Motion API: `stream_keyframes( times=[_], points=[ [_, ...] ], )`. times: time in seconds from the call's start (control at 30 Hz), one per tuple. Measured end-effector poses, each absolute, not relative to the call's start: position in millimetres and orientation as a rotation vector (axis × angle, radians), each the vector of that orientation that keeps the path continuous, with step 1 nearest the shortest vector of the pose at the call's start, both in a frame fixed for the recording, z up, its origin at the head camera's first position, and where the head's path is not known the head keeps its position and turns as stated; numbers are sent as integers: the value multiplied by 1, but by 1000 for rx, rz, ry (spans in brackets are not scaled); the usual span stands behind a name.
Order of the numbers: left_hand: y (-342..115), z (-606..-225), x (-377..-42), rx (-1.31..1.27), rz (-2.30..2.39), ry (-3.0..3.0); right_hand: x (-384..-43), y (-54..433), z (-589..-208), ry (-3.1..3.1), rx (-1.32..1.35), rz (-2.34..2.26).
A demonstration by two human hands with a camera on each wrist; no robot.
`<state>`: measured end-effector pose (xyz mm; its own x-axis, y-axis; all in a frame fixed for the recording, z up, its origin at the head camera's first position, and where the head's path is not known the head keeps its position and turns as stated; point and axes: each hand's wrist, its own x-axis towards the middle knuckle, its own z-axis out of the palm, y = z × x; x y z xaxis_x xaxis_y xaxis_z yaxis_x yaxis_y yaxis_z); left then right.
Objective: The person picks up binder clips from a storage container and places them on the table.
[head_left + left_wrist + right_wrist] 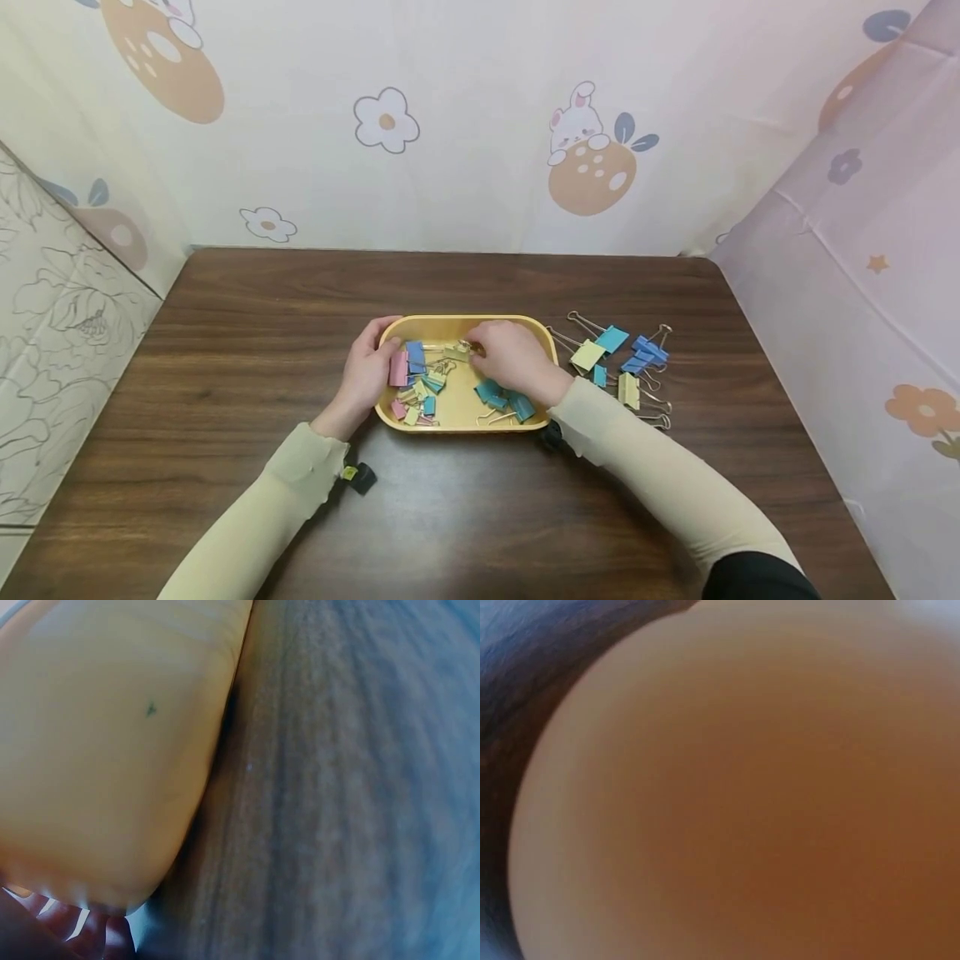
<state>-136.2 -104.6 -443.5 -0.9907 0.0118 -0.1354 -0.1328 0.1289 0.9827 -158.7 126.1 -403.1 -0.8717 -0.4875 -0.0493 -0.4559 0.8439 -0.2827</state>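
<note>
A yellow tray (457,430) holds several binder clips. My left hand (365,371) grips its left end, thumb over the rim and fingers outside; the left wrist view shows the tray's outer wall (105,750) with fingertips (90,934) below it. Inside the tray, my right hand (512,357) pinches a yellow binder clip (456,353), partly hidden by the fingers. Pink, blue and yellow clips are heaped at the left, among them a pink binder clip (399,368) and a blue one (416,357). Teal binder clips (491,393) lie under the right wrist.
Right of the tray, larger binder clips lie loose on the wooden table (262,350), including a yellow clip (587,356), a teal clip (612,338) and blue clips (645,353). A patterned curtain (465,167) stands behind the table. The tray's blurred wall (742,787) fills the right wrist view.
</note>
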Motion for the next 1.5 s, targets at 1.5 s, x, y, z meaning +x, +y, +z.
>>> stream_keyframes(
  times=[1.5],
  points=[
    [-105,-445,-137,-104,2041,2256,-106,273,-374,3085,-511,-1036]
  ],
)
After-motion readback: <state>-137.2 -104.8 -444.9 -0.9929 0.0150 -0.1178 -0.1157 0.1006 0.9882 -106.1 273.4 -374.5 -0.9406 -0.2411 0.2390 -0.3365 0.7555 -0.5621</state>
